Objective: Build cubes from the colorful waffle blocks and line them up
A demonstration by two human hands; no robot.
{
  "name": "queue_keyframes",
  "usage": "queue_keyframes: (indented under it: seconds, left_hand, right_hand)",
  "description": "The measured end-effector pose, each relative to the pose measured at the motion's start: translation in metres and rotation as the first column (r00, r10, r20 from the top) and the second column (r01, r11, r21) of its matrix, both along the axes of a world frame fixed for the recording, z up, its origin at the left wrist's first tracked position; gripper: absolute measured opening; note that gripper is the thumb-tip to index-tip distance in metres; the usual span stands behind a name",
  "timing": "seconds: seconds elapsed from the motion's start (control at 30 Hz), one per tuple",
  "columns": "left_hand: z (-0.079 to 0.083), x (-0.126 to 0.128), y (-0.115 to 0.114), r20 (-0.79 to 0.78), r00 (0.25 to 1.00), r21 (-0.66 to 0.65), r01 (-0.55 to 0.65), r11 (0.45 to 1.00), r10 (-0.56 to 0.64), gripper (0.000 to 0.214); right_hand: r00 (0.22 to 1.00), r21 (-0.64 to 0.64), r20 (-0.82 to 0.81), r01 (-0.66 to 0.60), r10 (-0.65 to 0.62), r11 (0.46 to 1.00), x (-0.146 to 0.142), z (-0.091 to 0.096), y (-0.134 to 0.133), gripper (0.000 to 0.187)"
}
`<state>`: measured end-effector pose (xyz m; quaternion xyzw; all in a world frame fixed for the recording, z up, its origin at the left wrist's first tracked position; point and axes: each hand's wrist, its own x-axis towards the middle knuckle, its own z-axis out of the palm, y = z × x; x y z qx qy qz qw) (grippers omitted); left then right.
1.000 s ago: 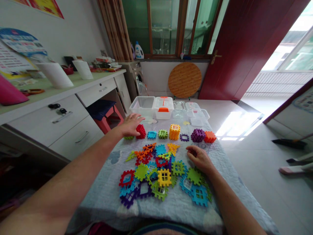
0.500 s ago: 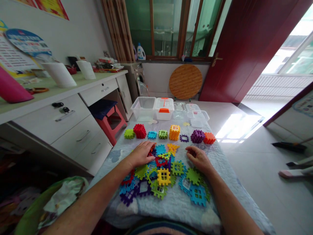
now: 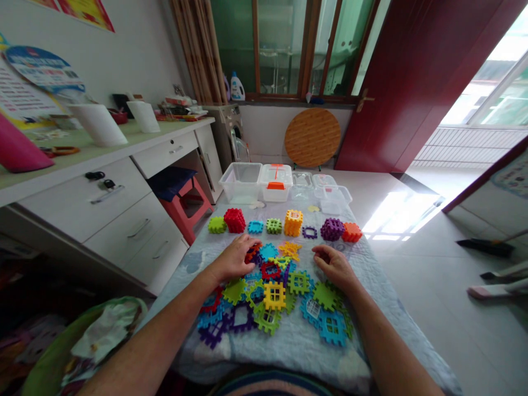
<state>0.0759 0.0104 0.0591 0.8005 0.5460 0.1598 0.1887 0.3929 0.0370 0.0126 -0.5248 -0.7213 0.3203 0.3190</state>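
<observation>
waffle blocks [image 3: 299, 282] of stiff, light plastic lie in a loose heap on a quilted cover [image 3: 181, 352], their flat square pieces overlapping, while assembled cubes, among them a red cube [image 3: 235, 220] and an orange cube [image 3: 293, 223], stand in a row beyond. the left hand [image 3: 233, 258] lies spread, its fingers [image 3: 247, 240] reaching over a red piece [image 3: 252, 254] at the heap's far edge; they seem to rest on it, though they may be gripping it. the right hand [image 3: 335, 267] sits loosely curled and empty beside the heap. the pieces probably weigh little, but their notched edges may catch on neighbours, so a pinch on an outer rim and a straight lift looks best. clear plastic boxes [image 3: 240, 184] stand past the cover's far edge.
</observation>
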Motion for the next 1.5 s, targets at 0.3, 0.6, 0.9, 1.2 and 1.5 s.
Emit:
queue_keyframes:
  seconds: [0.3, 0.6, 0.9, 1.2, 1.5]
  left_hand:
    - [0.013, 0.004, -0.004, 0.161, 0.985, 0.002, 0.069, 0.998, -0.068, 0.053]
    - [0.014, 0.008, -0.008, 0.571, 0.819, -0.162, 0.056, 0.985, 0.047, 0.055]
    - [0.009, 0.014, -0.01, 0.837, 0.422, -0.403, 0.048, 0.914, 0.347, 0.056]
    - [0.003, -0.013, -0.015, 0.609, 0.736, -0.203, -0.214, 0.956, 0.294, 0.045]
    - [-0.001, -0.047, -0.035, 0.093, 0.962, 0.083, -0.263, 0.961, 0.255, 0.037]
  right_hand:
    - [0.999, -0.005, -0.048, 0.009, -0.009, 1.0, 0.0, -0.001, 0.0, 0.031]
    - [0.996, -0.005, -0.091, 0.001, -0.002, 1.0, 0.001, -0.005, 0.001, 0.028]
    - [0.998, -0.003, -0.059, 0.014, -0.014, 1.0, 0.002, -0.006, 0.002, 0.03]
    - [0.998, 0.011, -0.067, 0.019, -0.018, 1.0, 0.001, -0.006, 0.002, 0.028]
    - [0.999, -0.004, -0.033, -0.001, 0.001, 1.0, -0.001, 0.002, 0.001, 0.031]
